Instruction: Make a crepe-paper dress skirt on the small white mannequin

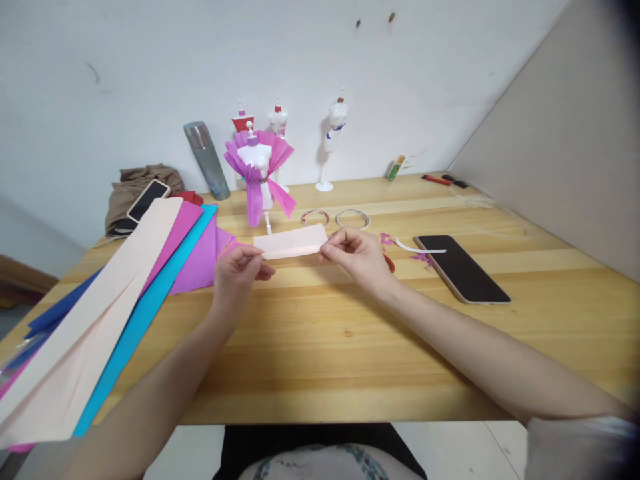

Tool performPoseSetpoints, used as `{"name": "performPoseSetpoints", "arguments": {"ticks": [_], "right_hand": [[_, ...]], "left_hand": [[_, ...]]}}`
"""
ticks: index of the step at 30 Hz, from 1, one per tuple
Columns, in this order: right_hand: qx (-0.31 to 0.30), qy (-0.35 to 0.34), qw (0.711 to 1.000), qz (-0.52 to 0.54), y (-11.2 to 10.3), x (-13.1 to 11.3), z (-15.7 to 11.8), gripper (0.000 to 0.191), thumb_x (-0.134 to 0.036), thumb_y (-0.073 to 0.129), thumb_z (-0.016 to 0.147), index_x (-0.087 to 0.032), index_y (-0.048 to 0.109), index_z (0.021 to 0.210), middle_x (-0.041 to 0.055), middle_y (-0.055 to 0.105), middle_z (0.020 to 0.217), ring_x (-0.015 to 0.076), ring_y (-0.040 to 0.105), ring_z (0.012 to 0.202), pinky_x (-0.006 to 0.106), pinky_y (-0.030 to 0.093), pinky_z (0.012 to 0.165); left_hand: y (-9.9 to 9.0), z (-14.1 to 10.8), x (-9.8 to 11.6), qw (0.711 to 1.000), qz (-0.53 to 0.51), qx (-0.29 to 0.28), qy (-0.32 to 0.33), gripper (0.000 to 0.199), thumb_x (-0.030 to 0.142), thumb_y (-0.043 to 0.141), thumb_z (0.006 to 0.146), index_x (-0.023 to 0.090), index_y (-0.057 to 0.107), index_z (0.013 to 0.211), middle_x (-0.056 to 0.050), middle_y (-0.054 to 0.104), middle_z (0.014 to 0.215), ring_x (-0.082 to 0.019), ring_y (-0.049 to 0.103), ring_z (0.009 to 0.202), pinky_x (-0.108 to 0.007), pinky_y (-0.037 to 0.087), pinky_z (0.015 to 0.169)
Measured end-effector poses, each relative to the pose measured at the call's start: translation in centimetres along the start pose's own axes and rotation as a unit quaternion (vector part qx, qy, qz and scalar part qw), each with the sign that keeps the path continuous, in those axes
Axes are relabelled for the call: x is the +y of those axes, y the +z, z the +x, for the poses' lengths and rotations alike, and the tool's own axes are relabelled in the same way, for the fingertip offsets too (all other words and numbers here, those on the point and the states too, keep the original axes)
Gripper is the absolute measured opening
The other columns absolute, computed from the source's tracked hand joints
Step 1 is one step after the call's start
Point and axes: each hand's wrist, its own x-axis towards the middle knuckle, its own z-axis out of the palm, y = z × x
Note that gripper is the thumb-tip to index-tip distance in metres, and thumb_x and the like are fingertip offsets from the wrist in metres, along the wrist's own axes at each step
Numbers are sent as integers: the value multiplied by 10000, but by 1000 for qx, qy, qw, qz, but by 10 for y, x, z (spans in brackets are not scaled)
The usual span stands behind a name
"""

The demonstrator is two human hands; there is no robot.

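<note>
A pale pink strip of crepe paper (293, 243) is stretched level between both hands above the table, its lower edge folded over. My left hand (239, 272) pinches the strip's left end between thumb and fingers. At the right end, my right hand (357, 255) is closed on the strip with thumb and forefinger. Just behind the paper stands a small white mannequin (256, 157) dressed in gathered purple crepe paper (278, 149). Part of a red-handled tool (389, 263) shows behind my right hand; the rest of it is hidden.
Folded crepe paper sheets (150, 313) lie on the left. Further mannequins (338, 117), a thermos (207, 160) and two tape rolls (353, 219) stand or lie toward the wall. A phone (463, 269) lies on the right, with purple scraps (424, 259) and a white strip (417, 249) beside it.
</note>
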Motion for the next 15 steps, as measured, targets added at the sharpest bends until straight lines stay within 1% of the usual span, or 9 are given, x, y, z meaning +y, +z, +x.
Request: {"name": "performPoseSetpoints", "arguments": {"ticks": [3, 7, 11, 15], "right_hand": [[7, -30, 1000, -3, 0, 0, 1, 181, -322, 764, 683, -222, 624, 629, 4, 682, 661, 151, 607, 640, 306, 462, 641], [5, -56, 998, -15, 0, 1, 1, 183, -335, 761, 702, -226, 630, 635, 4, 665, 668, 156, 610, 666, 319, 480, 666], [8, -61, 998, -12, 1, 1, 0, 176, -316, 761, 697, -233, 626, 620, 4, 656, 665, 159, 604, 663, 325, 481, 661], [10, -55, 998, -20, 1, 1, 0, 177, -323, 760, 703, -233, 629, 625, 8, 665, 666, 164, 606, 663, 329, 483, 652]], "left_hand": [[0, 1, 0, 1000, -15, 3, 15, 159, 277, 737, 682, 164, 677, 777, -5, 727, 589, -153, 710, 559, -272, 608, 590], [-1, 1, 0, 999, -19, 23, 33, 134, 249, 738, 663, 169, 710, 767, -11, 742, 608, -153, 715, 571, -274, 603, 608], [-1, 1, 0, 999, -13, 32, 39, 127, 245, 737, 656, 171, 719, 757, -18, 740, 600, -157, 706, 552, -283, 595, 599], [0, 1, 1, 998, 7, 33, 58, 124, 251, 729, 677, 171, 722, 772, -22, 742, 606, -167, 710, 554, -302, 601, 604]]}}
